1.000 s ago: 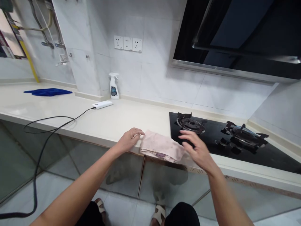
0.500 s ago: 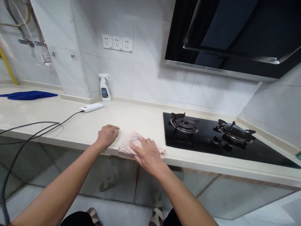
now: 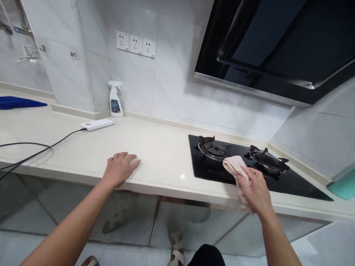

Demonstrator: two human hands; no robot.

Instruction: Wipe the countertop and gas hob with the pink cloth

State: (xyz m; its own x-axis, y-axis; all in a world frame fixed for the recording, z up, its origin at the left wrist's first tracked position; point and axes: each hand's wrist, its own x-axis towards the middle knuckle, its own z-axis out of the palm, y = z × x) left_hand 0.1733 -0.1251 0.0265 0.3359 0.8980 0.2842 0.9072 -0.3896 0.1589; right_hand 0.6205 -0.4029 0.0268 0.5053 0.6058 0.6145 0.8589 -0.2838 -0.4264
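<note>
My right hand [image 3: 255, 186] is closed around a pale pink cloth [image 3: 235, 165], which it holds over the front edge of the black gas stove [image 3: 212, 173]. One end of the cloth sticks out toward the burners, and another hangs below my fingers past the counter's front. My left hand [image 3: 119, 169] rests palm down on the cream countertop [image 3: 163, 151], fingers slightly spread, with nothing in it. The left burner [image 3: 213, 149] lies just beyond the cloth; the right burner [image 3: 267, 160] is behind my right hand.
A white spray bottle [image 3: 115, 101] stands against the wall. Left of it lies a white power bank [image 3: 97, 125] with a black cable [image 3: 36, 152]. A blue cloth [image 3: 20, 102] is at far left. A range hood [image 3: 266, 48] overhangs the stove. Something green [image 3: 345, 184] sits at far right.
My right hand has carried the pink cloth from the countertop rightward and up, over the stove's front edge. The left hand stays on the counter, its fingers more spread. The view has shifted right.
</note>
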